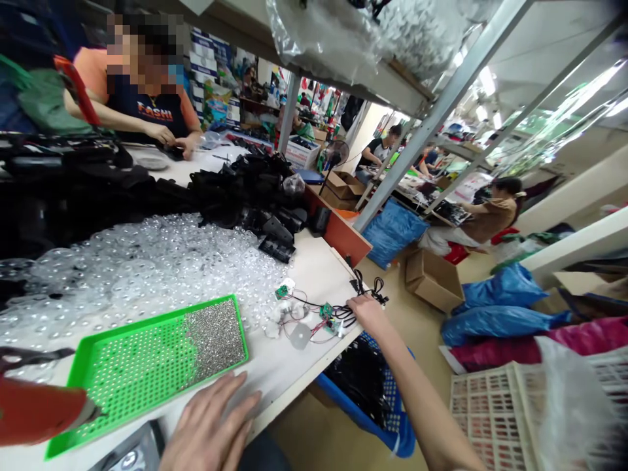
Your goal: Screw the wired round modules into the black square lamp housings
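Landmark: the green tray (122,366), a perforated tray lying flat near the front edge of the white table (318,268); every place below is given from it.
Orange tool: an orange-bodied tool (42,411) at the tray's left front corner, its tip toward the tray; what holds it cannot be seen.
Screws: a layer of small silvery screws (216,340) banked in the tray's right end, the raised rim keeping them together.
Clear caps: a broad heap of clear plastic domes (132,261) behind the tray, loose on the table.
Black parts: a pile of black plastic housings (245,190) farther behind the tray and to its right, beyond the clear heap.
Left hand: the left hand (210,428) in front of the tray's right end, palm down and fingers spread flat on the table, the grip wide and holding nothing; it looks like a bracing rest.
Circuit boards: small green circuit boards (326,314) with thin wires, right of the tray by the table's edge, laid out loose.
Right hand: the right hand (367,313) right of the tray, arm stretched out, fingers on the black cable (366,291) beside the boards; whether the grip has closed on it I cannot tell.
Blue basket: a blue basket (387,432) below the table's edge, right of the tray, holding dark parts.
Co-worker: a person in an orange top (91,65) far behind the tray, both hands on a small dark piece.
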Action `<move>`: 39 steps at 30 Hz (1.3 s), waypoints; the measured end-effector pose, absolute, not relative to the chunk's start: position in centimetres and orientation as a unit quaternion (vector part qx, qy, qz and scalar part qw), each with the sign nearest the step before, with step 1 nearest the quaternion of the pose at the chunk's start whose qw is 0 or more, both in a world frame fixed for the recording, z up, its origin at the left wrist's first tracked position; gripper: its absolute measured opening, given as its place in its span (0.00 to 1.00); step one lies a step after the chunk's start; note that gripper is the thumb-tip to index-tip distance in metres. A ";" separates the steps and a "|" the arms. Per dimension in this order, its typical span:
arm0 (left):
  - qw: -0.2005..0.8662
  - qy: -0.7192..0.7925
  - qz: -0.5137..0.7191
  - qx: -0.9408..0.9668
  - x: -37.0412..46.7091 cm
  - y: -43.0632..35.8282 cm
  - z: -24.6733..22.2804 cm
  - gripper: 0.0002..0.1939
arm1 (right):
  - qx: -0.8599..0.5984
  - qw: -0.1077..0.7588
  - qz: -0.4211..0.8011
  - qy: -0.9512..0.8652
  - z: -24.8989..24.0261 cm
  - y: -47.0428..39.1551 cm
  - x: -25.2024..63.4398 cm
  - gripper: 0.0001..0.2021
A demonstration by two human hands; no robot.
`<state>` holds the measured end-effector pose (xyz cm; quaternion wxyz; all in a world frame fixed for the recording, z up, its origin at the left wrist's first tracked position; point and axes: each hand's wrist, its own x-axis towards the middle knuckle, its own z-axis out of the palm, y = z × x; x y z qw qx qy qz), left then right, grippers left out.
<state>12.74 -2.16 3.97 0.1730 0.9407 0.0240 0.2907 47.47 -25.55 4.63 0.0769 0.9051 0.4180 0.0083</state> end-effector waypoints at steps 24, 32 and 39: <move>0.406 0.136 0.106 0.897 29.9 -5.0 4.3 0.15 | 0.847 0.153 0.214 0.462 18.7 -20.1 42.6 0.11; 0.486 0.124 0.081 0.862 29.0 -4.0 4.3 0.26 | 0.880 -0.067 0.211 0.420 18.8 -20.8 43.2 0.12; 0.631 0.083 0.047 0.770 30.3 -3.6 4.6 0.22 | 0.766 -0.264 0.284 0.512 19.9 -21.5 40.4 0.12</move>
